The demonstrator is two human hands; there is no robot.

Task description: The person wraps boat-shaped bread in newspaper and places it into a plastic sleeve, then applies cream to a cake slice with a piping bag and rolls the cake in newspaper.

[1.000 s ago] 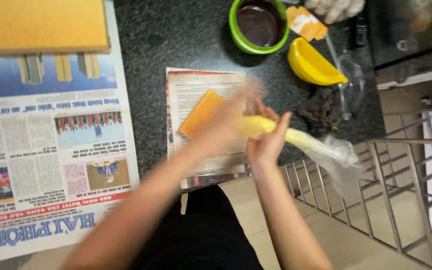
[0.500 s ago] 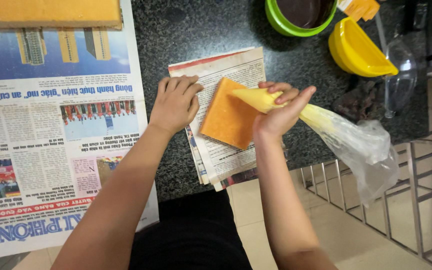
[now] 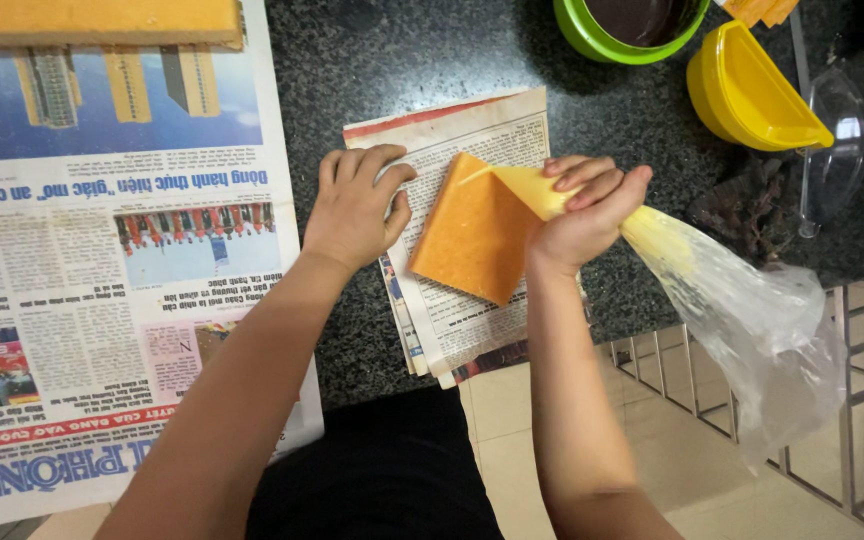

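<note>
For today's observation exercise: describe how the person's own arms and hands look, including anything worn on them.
Both forearms are bare, with no sleeves in view. The left hand and right hand wear no gloves; no rings, watch or bracelets show. Fingernails look short and unpainted. Dark clothing covers the lap below.

Dark speckled stone tabletop (image 3: 432,60) seen from above, evenly lit, pale tiled floor (image 3: 512,420) laid below its near edge, metal wire rack (image 3: 852,400) stood on the floor to the right, beneath the tabletop's edge.
</note>
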